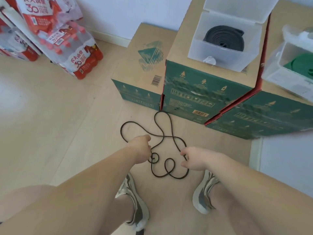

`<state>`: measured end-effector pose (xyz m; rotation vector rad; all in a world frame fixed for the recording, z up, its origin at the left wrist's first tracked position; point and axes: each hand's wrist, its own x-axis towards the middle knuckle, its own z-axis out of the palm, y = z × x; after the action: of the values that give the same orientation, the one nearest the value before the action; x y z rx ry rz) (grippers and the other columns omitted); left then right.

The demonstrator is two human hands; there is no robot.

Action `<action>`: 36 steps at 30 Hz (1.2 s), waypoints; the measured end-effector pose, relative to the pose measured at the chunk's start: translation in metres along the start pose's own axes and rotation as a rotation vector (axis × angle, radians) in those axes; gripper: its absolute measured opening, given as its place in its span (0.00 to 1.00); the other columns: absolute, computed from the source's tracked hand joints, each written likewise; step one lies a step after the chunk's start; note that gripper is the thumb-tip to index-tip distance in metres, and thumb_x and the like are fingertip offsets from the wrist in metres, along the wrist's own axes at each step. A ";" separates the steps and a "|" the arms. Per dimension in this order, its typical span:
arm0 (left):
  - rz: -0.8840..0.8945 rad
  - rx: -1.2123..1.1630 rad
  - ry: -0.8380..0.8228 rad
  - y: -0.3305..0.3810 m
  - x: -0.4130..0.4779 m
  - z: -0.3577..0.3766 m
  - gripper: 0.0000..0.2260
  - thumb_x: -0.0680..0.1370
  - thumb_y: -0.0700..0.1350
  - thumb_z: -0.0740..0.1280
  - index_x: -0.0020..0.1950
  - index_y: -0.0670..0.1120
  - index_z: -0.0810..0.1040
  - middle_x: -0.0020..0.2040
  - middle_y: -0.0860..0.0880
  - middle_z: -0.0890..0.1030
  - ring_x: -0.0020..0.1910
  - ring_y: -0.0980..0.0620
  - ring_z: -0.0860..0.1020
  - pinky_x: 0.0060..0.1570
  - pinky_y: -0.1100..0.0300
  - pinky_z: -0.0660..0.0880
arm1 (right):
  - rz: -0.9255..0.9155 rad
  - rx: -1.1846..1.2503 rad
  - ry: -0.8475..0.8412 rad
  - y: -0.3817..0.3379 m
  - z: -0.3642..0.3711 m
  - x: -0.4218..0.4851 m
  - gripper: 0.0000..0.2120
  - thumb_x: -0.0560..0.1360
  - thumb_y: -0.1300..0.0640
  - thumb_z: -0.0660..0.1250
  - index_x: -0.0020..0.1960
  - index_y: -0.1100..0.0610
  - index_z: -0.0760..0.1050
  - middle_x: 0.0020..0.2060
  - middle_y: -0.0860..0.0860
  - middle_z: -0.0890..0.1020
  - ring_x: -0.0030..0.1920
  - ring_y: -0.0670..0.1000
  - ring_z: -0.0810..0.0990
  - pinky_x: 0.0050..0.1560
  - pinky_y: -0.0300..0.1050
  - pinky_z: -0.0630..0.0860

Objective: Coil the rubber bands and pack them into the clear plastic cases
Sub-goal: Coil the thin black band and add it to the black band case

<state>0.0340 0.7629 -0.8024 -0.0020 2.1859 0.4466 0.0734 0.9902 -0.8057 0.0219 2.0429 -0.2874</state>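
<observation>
1. Rubber band [171, 131]: loose loops on the floor, near the cardboard boxes' [208, 92] bottom front edge.
2. Left hand [140, 148]: fingers curled round one strand.
3. Right hand [194, 160]: fingertips pinching another strand.

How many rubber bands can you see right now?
3: a dark band looped on the floor, a grey coil in the clear case on the middle box, a green band in the right-edge case. More may be hidden.
</observation>
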 end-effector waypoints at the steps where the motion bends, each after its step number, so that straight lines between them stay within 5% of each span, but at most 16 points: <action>1: -0.003 0.019 -0.008 -0.002 0.008 0.002 0.22 0.85 0.45 0.58 0.79 0.47 0.64 0.74 0.43 0.73 0.71 0.43 0.74 0.68 0.55 0.72 | 0.014 0.032 0.007 0.002 0.000 0.014 0.24 0.80 0.44 0.65 0.75 0.49 0.71 0.70 0.51 0.77 0.68 0.56 0.77 0.68 0.51 0.75; 6: -0.018 0.078 -0.061 0.003 0.047 0.016 0.23 0.82 0.39 0.60 0.78 0.46 0.66 0.73 0.43 0.73 0.70 0.42 0.75 0.66 0.52 0.75 | 0.109 0.045 0.008 0.018 0.001 0.080 0.18 0.80 0.46 0.65 0.66 0.53 0.75 0.63 0.53 0.81 0.61 0.56 0.80 0.61 0.49 0.78; 11: 0.062 0.096 -0.057 0.010 0.087 0.038 0.24 0.81 0.38 0.60 0.78 0.46 0.66 0.73 0.45 0.70 0.71 0.43 0.72 0.66 0.53 0.74 | 0.088 0.186 0.155 0.018 0.006 0.133 0.19 0.81 0.48 0.63 0.70 0.53 0.73 0.68 0.52 0.79 0.67 0.57 0.78 0.66 0.50 0.76; 14: 0.114 0.096 0.002 0.007 0.116 0.047 0.24 0.81 0.37 0.60 0.77 0.48 0.67 0.73 0.48 0.70 0.71 0.45 0.73 0.65 0.54 0.74 | 0.050 0.255 0.326 0.018 0.015 0.168 0.13 0.81 0.51 0.62 0.63 0.51 0.77 0.61 0.50 0.81 0.60 0.56 0.79 0.60 0.50 0.78; 17: 0.121 0.117 0.038 -0.002 0.141 0.052 0.25 0.80 0.38 0.61 0.77 0.50 0.66 0.72 0.49 0.71 0.68 0.46 0.75 0.62 0.54 0.75 | -0.025 0.293 0.288 0.014 0.027 0.202 0.08 0.79 0.54 0.62 0.53 0.49 0.79 0.61 0.46 0.77 0.63 0.54 0.79 0.61 0.50 0.77; 20: 0.131 0.170 0.002 -0.010 0.159 0.055 0.26 0.80 0.38 0.62 0.78 0.51 0.65 0.72 0.50 0.70 0.68 0.47 0.75 0.62 0.54 0.75 | -0.112 0.114 0.057 0.013 0.040 0.236 0.15 0.79 0.56 0.58 0.59 0.46 0.79 0.82 0.45 0.60 0.81 0.55 0.59 0.77 0.54 0.64; 22: 0.136 0.175 -0.014 -0.013 0.164 0.057 0.26 0.80 0.38 0.63 0.78 0.51 0.65 0.74 0.52 0.69 0.68 0.47 0.75 0.64 0.53 0.75 | -0.091 0.040 0.010 0.016 0.045 0.250 0.21 0.79 0.58 0.56 0.69 0.47 0.75 0.83 0.43 0.54 0.83 0.56 0.48 0.81 0.55 0.56; 25: 0.128 0.164 -0.028 -0.019 0.165 0.058 0.24 0.78 0.37 0.65 0.74 0.49 0.68 0.72 0.52 0.70 0.66 0.47 0.77 0.62 0.53 0.77 | -0.072 0.114 0.218 0.016 0.047 0.255 0.12 0.75 0.61 0.61 0.53 0.47 0.78 0.64 0.47 0.78 0.71 0.57 0.71 0.64 0.47 0.71; 28: 0.123 0.144 0.000 -0.020 0.163 0.055 0.22 0.79 0.37 0.63 0.73 0.50 0.70 0.69 0.52 0.72 0.61 0.46 0.79 0.58 0.52 0.78 | 0.034 0.379 0.438 0.013 0.035 0.244 0.11 0.75 0.61 0.66 0.49 0.45 0.75 0.48 0.48 0.81 0.51 0.55 0.80 0.46 0.45 0.75; 32: 0.155 0.132 0.037 -0.010 0.142 0.036 0.23 0.82 0.40 0.60 0.77 0.51 0.66 0.72 0.52 0.71 0.65 0.47 0.78 0.62 0.54 0.76 | 0.052 0.526 0.428 0.002 0.007 0.206 0.17 0.75 0.62 0.68 0.60 0.48 0.74 0.50 0.49 0.82 0.50 0.55 0.81 0.49 0.48 0.80; 36: 0.223 0.104 0.116 0.013 0.101 -0.002 0.23 0.81 0.44 0.64 0.77 0.52 0.67 0.73 0.52 0.71 0.66 0.48 0.76 0.64 0.55 0.74 | -0.042 0.579 0.384 -0.021 -0.039 0.144 0.14 0.72 0.65 0.68 0.53 0.53 0.85 0.48 0.50 0.86 0.51 0.54 0.83 0.55 0.47 0.82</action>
<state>-0.0315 0.7903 -0.8755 0.2820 2.3319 0.4661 -0.0314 0.9628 -0.9103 0.4189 2.2672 -0.9529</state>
